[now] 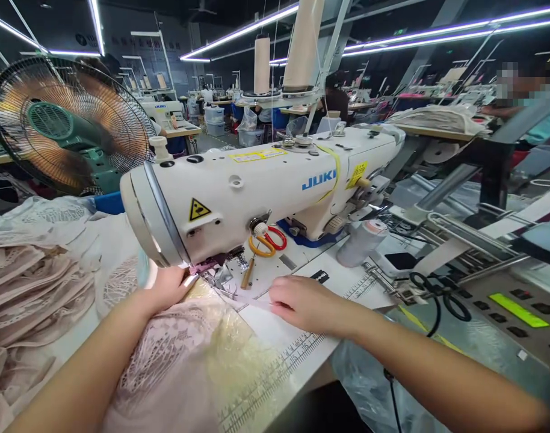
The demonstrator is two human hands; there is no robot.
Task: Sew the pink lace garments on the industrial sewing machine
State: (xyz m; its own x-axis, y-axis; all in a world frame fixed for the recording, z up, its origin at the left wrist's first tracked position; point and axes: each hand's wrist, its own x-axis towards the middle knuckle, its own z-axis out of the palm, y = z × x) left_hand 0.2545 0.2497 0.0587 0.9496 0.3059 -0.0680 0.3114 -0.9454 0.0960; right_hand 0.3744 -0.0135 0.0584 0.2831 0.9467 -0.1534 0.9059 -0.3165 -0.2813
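A white JUKI sewing machine (266,186) stands before me. Close to its needle area, my left hand (164,290) grips pale pink fabric, its fingertips partly hidden under the machine head. The lace garment (166,349) spreads from there toward me over the table. On the right, my right hand (299,304) is closed with curled fingers on a thin pale strip (252,300) that runs toward the presser foot (218,282). Scissors with orange and red handles (262,245), a small wooden-handled tool (247,273) and a black blade (320,276) lie behind my right hand.
Pink lace pieces (35,288) are heaped at left, below a large fan (71,126). A grey thread cone (363,242), a tape guide rack (455,246) and a control panel (519,313) stand at right. Printed rulers (275,373) mark the table. Other people sit farther back.
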